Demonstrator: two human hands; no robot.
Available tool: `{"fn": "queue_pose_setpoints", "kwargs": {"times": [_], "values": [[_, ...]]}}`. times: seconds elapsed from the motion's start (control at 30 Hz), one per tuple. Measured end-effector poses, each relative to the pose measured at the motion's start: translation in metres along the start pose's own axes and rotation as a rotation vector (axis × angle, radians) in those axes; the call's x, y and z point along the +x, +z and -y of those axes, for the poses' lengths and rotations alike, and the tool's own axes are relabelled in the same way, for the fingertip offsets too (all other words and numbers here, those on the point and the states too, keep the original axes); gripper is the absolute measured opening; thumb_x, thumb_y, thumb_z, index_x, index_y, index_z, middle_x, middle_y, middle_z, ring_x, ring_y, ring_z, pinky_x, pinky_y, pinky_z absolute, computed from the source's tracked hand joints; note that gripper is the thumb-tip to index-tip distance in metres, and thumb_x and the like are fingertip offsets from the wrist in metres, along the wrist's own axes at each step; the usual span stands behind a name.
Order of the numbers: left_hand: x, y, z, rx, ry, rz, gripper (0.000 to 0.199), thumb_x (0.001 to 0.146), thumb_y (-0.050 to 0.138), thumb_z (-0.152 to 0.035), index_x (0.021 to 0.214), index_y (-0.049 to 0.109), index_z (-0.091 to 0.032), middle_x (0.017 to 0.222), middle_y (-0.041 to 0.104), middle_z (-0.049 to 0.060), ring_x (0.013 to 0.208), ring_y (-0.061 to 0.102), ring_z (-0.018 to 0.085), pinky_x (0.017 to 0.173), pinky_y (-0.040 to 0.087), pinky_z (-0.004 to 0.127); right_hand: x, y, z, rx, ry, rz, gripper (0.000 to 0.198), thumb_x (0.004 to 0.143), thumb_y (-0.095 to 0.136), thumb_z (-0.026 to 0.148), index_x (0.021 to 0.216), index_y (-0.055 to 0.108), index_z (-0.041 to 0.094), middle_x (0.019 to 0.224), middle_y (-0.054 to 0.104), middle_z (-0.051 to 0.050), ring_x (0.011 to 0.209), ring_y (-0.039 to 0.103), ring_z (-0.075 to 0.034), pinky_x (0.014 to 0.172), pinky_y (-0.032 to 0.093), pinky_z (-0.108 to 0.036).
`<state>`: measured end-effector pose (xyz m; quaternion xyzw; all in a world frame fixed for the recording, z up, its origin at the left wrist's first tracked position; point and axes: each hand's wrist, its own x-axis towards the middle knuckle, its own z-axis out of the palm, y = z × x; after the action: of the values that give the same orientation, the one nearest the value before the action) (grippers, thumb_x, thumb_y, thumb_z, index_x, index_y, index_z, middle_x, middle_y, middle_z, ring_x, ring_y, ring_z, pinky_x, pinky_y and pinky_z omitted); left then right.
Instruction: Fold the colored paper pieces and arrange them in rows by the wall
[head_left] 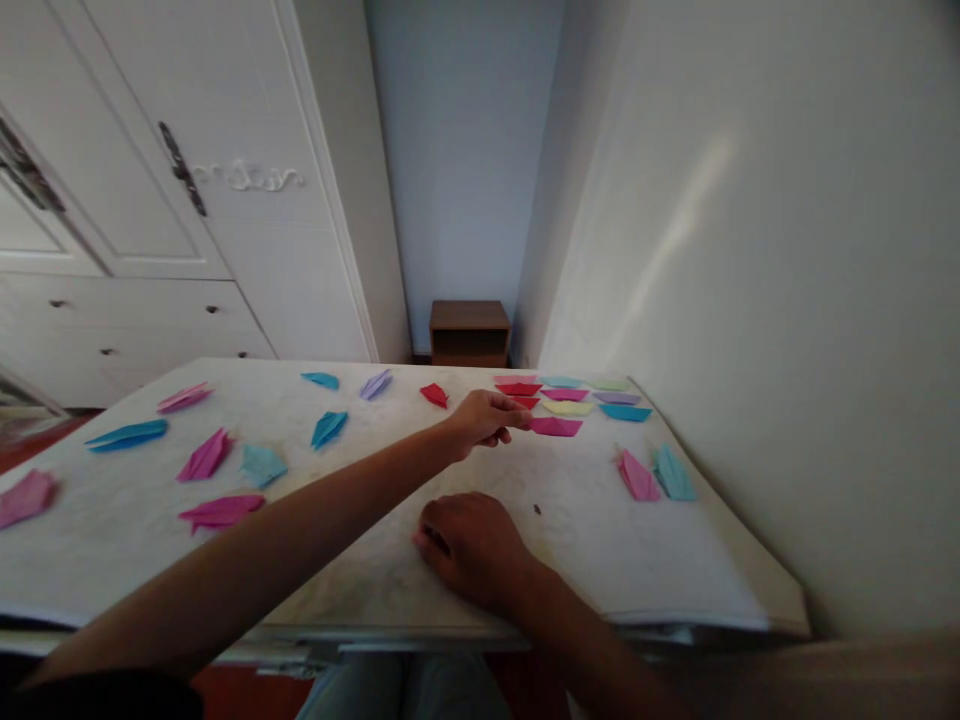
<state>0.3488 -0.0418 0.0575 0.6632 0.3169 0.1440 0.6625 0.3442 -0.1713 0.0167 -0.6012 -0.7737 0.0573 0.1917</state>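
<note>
1. White walls and a wardrobe [187,200] stand behind the pale table [337,560].
2. Left hand [484,418] reaches toward the far edge, fingers pinching a red paper boat [525,402].
3. Right hand [472,545] rests curled near the front edge, holding nothing.
4. Risk: the left forearm may sweep the neighbouring magenta boat [556,427] askew.

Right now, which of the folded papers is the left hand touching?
The left hand touches the red folded paper in the sorted cluster; the other red one lies apart, to its left.

Magenta boat [556,427] beside the red boat [518,389]; yellow boat [567,408] and blue boat [625,412] beyond; white mottled counter [375,540].
</note>
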Motion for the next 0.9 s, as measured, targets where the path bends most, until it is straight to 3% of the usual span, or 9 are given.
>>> {"fn": "queue_pose_setpoints", "kwargs": {"times": [0.23,0.43,0.73,0.9], "values": [[0.041,0.059,-0.006,0.119,-0.035,0.033,0.006,0.076,0.071,-0.017,0.073,0.068,-0.012,0.070,0.069,0.002,0.043,0.051,0.003,0.038,0.030,0.016,-0.001,0.000,0.000,-0.039,-0.045,-0.039,0.017,0.089,0.050,0.030,0.083,0.061,0.019,0.080,0.070,-0.003,0.070,0.065,-0.018,0.061,0.040,-0.027],[0.061,0.093,-0.015,0.113,-0.136,-0.010,0.002,0.076,0.069,-0.012,0.076,0.069,-0.011,0.074,0.071,0.005,0.042,0.051,0.004,0.037,0.028,0.015,-0.002,0.006,-0.001,-0.029,-0.048,-0.085,0.020,0.090,0.049,0.031,0.093,0.065,0.019,0.092,0.072,-0.007,0.082,0.068,-0.023,0.067,0.048,-0.031],[0.080,0.114,-0.005,0.191,-0.164,-0.085,0.015,0.081,0.065,-0.020,0.089,0.068,-0.007,0.060,0.066,0.004,0.036,0.049,0.006,0.036,0.033,0.017,-0.005,0.008,-0.003,0.045,-0.069,-0.114,0.032,0.087,0.053,0.028,0.116,0.062,0.015,0.117,0.067,-0.012,0.108,0.062,-0.029,0.085,0.051,-0.038],[0.082,0.111,-0.001,0.262,-0.092,-0.102,0.026,0.082,0.065,-0.033,0.088,0.067,-0.008,0.063,0.067,0.004,0.042,0.057,0.008,0.038,0.036,0.016,-0.005,0.008,-0.002,0.052,-0.065,-0.117,0.034,0.087,0.053,0.026,0.117,0.061,0.015,0.117,0.067,-0.014,0.107,0.062,-0.030,0.085,0.051,-0.039]]}}
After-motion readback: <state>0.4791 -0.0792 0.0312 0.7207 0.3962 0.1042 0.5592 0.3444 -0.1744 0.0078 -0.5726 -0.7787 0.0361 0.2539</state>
